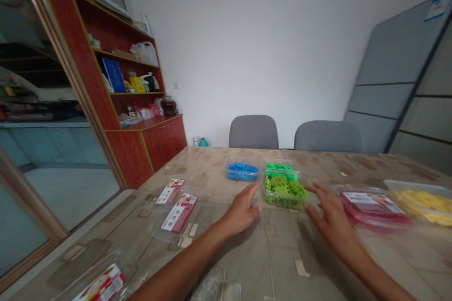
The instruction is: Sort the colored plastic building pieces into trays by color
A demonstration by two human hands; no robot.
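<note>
A clear plastic box of yellow-green pieces (284, 188) sits between my two hands. Just behind it is a similar box with brighter green pieces (278, 169). My left hand (242, 209) is beside the near box's left side, thumb and fingers apart, holding nothing. At the right side, my right hand (330, 211) has its fingers spread around the near corner; whether the fingertips touch the box is unclear. A box of blue pieces (242, 171) stands behind my left hand. Right of my right hand lies a closed box of red pieces (376, 208), slightly blurred.
A box of yellow pieces (427, 204) is at the table's right. Clear lids with red-and-white labels (180, 212) lie on the left, another labelled lid (106, 282) at front left. Two grey chairs (253, 131) stand behind the patterned table (261, 263).
</note>
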